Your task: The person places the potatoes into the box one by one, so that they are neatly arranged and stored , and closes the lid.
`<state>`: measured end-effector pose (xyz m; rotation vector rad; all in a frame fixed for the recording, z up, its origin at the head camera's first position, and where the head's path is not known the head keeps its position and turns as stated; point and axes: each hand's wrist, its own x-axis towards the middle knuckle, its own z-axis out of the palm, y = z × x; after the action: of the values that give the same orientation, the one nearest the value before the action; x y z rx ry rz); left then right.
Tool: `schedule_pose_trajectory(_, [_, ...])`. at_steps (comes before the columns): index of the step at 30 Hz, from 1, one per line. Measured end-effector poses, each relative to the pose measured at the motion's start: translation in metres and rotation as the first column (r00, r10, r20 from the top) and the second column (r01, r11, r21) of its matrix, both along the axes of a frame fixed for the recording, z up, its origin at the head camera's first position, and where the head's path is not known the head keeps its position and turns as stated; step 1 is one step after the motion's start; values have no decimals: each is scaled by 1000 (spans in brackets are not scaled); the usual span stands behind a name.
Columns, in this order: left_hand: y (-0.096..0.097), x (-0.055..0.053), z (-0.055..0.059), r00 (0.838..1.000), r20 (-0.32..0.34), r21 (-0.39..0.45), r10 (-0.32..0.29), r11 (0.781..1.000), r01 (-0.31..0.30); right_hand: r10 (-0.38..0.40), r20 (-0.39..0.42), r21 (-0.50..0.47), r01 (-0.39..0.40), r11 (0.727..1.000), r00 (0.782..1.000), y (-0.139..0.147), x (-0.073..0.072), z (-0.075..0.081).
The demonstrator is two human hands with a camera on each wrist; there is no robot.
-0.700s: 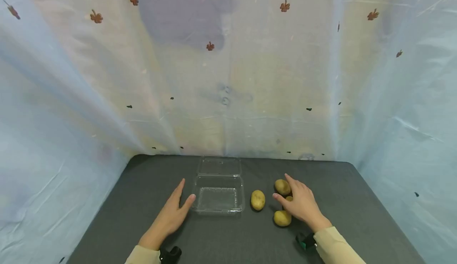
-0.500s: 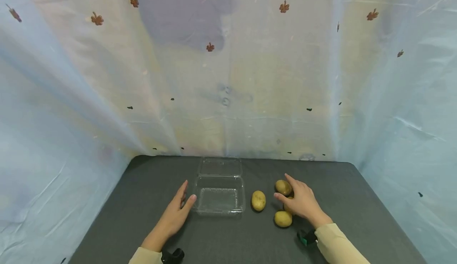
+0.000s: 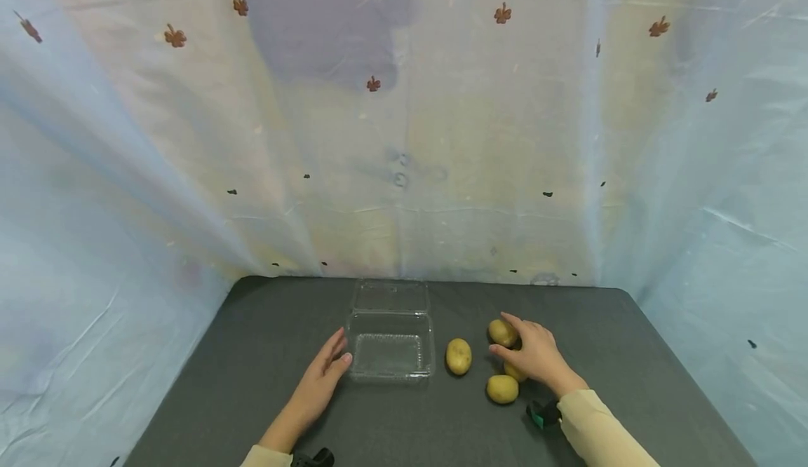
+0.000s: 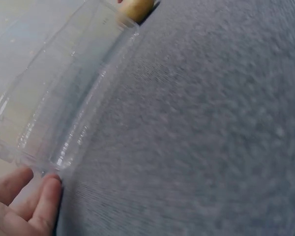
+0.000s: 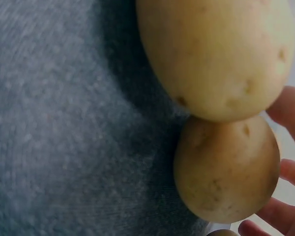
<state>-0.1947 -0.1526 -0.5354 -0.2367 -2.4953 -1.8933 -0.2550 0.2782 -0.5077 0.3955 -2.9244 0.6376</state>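
Note:
A clear plastic clamshell box lies with its lid folded back. My left hand is at its left side. In the left wrist view, the fingertips are at the box's corner; contact is hard to tell. My right hand reaches over the potatoes on the right, thumb and fingers spread around the far potato. The right wrist view has fingers beside a large potato and a smaller-looking one. Under the palm a further potato is partly hidden.
Between box and right hand lies a single potato. Nearer the front, another potato sits below the right hand. The dark grey table ends against a pale patterned curtain at the back and sides.
My left hand has moved right and closer to the box's side. The right hand's thumb and fingers have drawn slightly closer around the far potato. Box and potatoes keep their places.

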Motion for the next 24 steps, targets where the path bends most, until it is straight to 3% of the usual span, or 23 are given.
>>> schedule_pose_trajectory(8, [0,2,-7,998,56,14,17,1000,-17,-6,26,-18,7,1000,1000,1,0,1])
schedule_pose_trajectory(24, [-3,3,-15,999,38,2,5,1000,-5,-73,77,-66,78,995,994,-2,-8,3])
